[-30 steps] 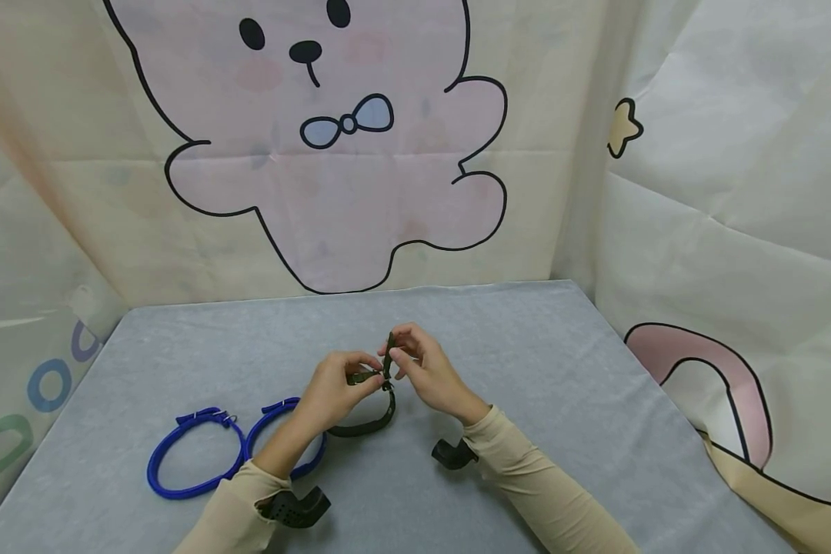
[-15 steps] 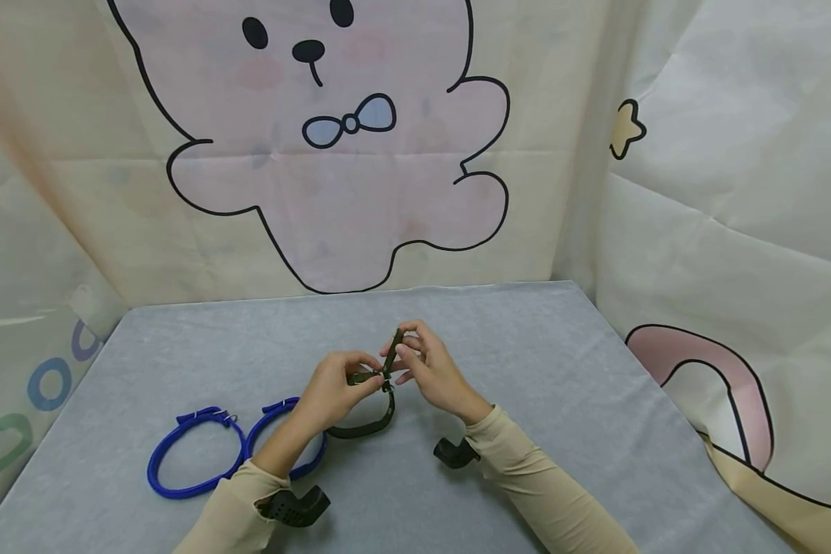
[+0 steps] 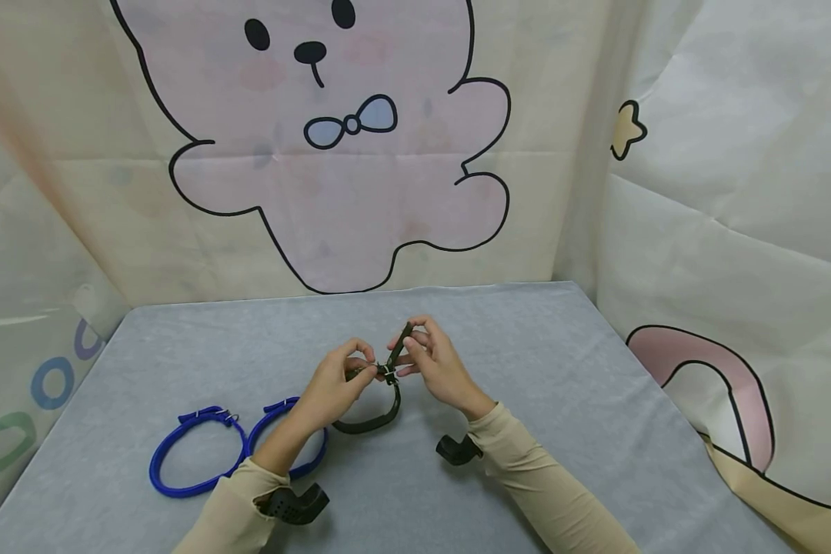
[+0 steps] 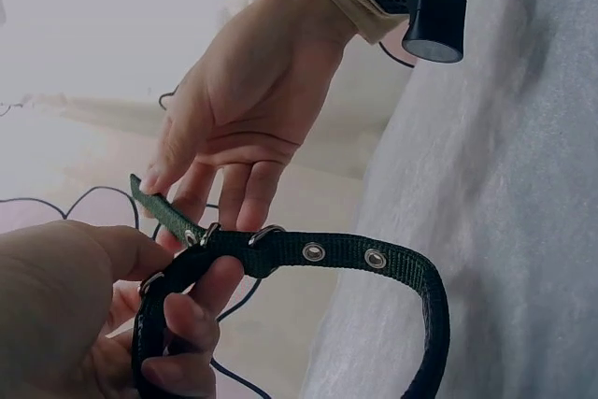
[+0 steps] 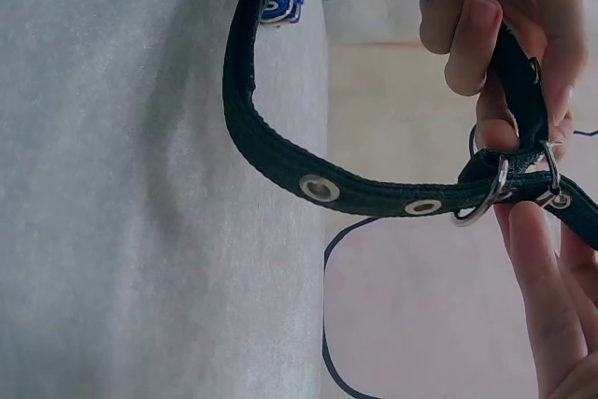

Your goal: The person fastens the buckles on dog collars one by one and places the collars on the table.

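Note:
I hold a dark green collar (image 3: 370,422) with metal eyelets just above the grey table (image 3: 526,369). My left hand (image 3: 364,371) grips its buckle end (image 4: 201,242), thumb and fingers curled round the strap. My right hand (image 3: 403,355) pinches the free strap tip (image 4: 154,207) where it comes out of the buckle. The collar's loop (image 5: 271,151) hangs below both hands. The metal ring and buckle (image 5: 495,195) show between the fingers in the right wrist view.
Two blue collars (image 3: 194,454) (image 3: 285,440) lie buckled on the table at my left, the nearer partly under my left forearm. Cartoon-printed cloth walls (image 3: 332,192) stand behind and on both sides. Bare grey cloth lies to the right (image 3: 595,431).
My right hand has drawn the strap tip up and to the right, so it now tilts instead of standing upright. Both hands sit slightly closer together and higher.

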A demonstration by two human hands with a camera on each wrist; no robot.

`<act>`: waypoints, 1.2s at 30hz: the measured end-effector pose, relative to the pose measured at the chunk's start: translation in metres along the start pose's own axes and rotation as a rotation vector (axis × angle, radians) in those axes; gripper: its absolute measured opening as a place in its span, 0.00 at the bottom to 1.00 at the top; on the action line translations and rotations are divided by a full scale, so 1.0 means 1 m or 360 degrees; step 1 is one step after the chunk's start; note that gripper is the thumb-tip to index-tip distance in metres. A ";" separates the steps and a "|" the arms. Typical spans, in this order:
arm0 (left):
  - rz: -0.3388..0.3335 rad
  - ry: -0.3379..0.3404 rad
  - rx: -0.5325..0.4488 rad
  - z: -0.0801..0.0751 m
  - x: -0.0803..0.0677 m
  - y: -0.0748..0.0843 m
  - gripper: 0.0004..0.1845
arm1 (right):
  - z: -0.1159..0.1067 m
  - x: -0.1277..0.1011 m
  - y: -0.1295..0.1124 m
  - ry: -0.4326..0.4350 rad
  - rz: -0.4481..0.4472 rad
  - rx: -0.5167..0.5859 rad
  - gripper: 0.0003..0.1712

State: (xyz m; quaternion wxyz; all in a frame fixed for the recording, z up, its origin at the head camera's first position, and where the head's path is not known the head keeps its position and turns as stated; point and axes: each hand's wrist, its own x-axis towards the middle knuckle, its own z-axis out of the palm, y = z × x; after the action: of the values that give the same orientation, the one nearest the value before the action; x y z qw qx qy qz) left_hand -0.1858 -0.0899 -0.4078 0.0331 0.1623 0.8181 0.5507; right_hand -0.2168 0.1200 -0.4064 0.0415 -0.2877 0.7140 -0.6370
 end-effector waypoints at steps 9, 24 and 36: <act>0.0087 -0.0054 -0.0057 -0.002 0.002 -0.004 0.05 | -0.003 0.001 0.003 0.0022 -0.0015 0.0030 0.14; 0.0134 -0.0044 -0.0013 -0.001 -0.001 -0.003 0.11 | -0.003 0.001 0.003 0.0023 0.0003 0.0045 0.12; 0.0145 -0.0040 -0.0020 0.000 0.002 -0.002 0.13 | -0.005 0.002 0.000 0.0018 -0.0010 0.0043 0.14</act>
State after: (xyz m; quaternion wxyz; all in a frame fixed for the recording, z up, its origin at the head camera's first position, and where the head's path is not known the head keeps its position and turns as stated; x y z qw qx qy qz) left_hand -0.1881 -0.0904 -0.4096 0.0192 0.2059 0.8059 0.5547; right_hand -0.2202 0.1239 -0.4047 0.0392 -0.2857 0.7046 -0.6484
